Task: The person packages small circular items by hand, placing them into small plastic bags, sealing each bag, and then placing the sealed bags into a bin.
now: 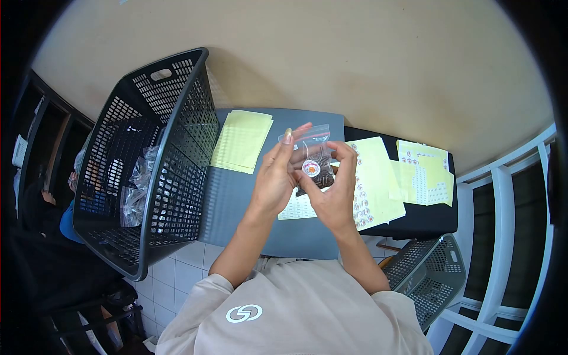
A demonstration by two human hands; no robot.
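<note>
A small clear zip bag (321,155) with dark contents is held up in front of me over the grey table (236,204). On its front is a round printed sticker (310,168). My left hand (275,177) grips the bag from the left, with its thumb pointing up and its fingers partly hidden behind the plastic. From the right, my right hand (336,198) holds the bag, its thumb near the sticker and its index finger bent at the right edge. Under my hands lies a white label sheet (296,208), partly covered.
A large dark basket (171,142) at left contains several filled bags (135,198). Yellow sheets (242,139) lie beside it. Sheets of round stickers (376,177) and more papers (429,183) lie at right. Another basket (435,284) is below right. A person's hand (48,197) shows far left.
</note>
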